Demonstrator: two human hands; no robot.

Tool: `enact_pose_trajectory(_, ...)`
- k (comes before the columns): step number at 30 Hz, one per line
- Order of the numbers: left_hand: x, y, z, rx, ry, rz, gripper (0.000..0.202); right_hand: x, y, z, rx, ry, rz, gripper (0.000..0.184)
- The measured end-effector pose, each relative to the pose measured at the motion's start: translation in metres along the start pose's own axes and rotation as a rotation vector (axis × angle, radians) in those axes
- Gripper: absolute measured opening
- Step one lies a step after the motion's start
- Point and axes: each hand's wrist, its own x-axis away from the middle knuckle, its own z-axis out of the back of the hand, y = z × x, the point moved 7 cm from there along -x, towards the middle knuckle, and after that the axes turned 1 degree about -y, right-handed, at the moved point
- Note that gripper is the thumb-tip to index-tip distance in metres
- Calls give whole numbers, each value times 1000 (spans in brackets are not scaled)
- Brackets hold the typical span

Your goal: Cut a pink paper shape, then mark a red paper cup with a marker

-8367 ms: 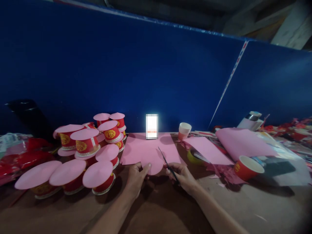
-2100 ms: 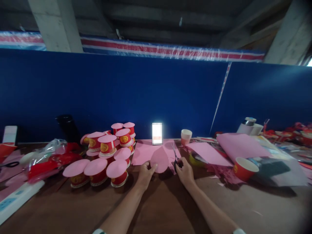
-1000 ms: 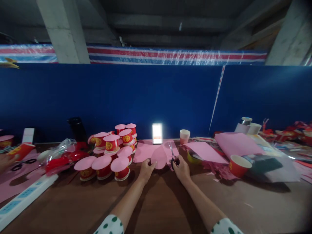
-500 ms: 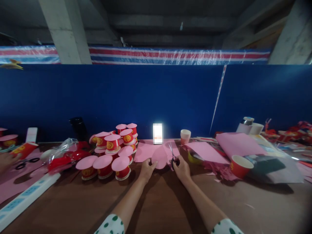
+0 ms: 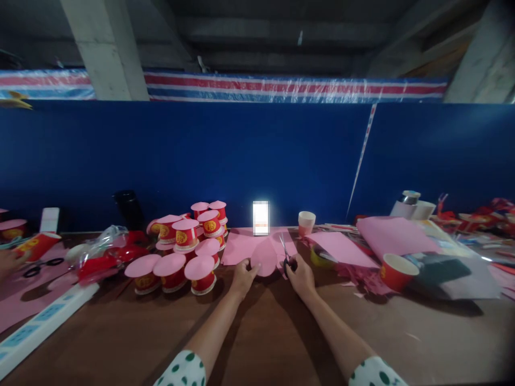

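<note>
My left hand (image 5: 244,277) pinches the lower left edge of a round pink paper disc (image 5: 265,258). In my right hand (image 5: 300,274) is a pair of scissors (image 5: 284,249), blades pointing up and away from me, just right of the disc. Pink paper sheets (image 5: 237,249) lie on the table behind the disc. Left of my hands stand several red paper cups (image 5: 185,237) turned upside down, each topped with a pink paper cone. The scissor handles are partly hidden by my right fingers.
A lit phone (image 5: 260,219) stands at the back. To the right are a pale cup (image 5: 306,222), pink paper scraps (image 5: 372,280) and a red cup (image 5: 398,272). A white power strip (image 5: 44,327) lies at the left, near another person's hand (image 5: 12,264) by a tipped red cup (image 5: 39,246).
The view has tilted very slightly, so everything sits a little higher. Both hands keep their places, with the disc and the scissors held as before.
</note>
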Motion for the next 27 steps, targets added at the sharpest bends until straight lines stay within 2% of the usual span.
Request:
enact_pose_trajectory(14,1,4,-1,7,-2,-6,27,0,1,-1,-10,-1,10,21)
enact_pose_trajectory(27,-1,-1,0,-8,-8,-22,28,0,0,0,-5,5,11,24)
